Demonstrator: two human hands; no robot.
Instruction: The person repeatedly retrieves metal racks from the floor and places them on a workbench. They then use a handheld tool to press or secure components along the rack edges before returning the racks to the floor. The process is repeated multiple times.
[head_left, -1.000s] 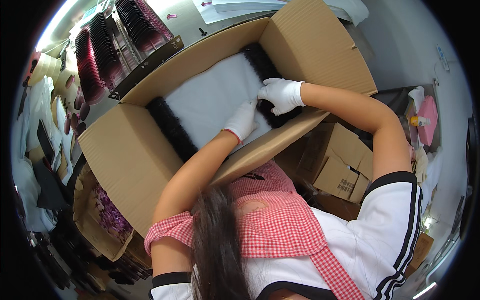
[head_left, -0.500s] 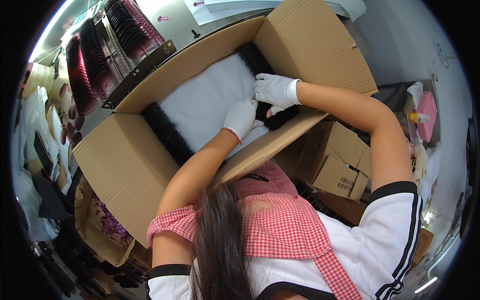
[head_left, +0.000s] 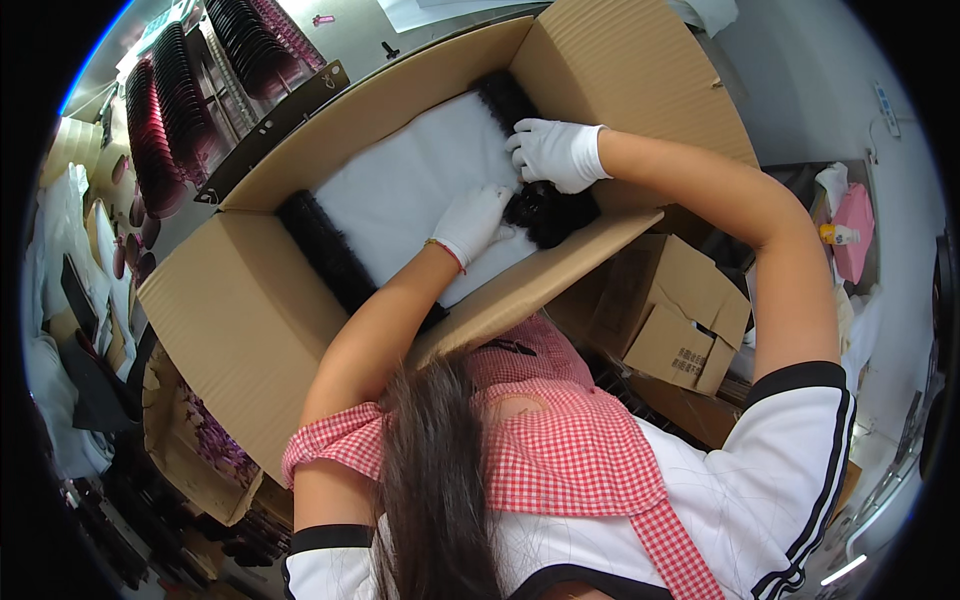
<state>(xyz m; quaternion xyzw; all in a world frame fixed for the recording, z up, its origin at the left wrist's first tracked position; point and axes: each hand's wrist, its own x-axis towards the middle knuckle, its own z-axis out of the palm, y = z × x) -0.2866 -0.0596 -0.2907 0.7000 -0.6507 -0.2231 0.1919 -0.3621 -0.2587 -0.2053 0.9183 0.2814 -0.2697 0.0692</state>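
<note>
Left hand [head_left: 472, 228] and right hand [head_left: 562, 155] meet at a black bundle [head_left: 560, 215] in an open carton [head_left: 225, 300]

Clock hours run around the middle of the view. Nearest, at five, is a red-checked apron [head_left: 570, 450]. The gloved left hand, at twelve, lies over a white sheet [head_left: 410, 160], fingers bent, tips beside the black bundle; whether they pinch anything cannot be told. At one, the right hand curls its slightly spread fingers over that bundle, its grip hidden. A black row [head_left: 325, 250] lines the carton's other end, at ten. Farther out at ten stand rows of dark, rounded pieces [head_left: 185, 100].
</note>
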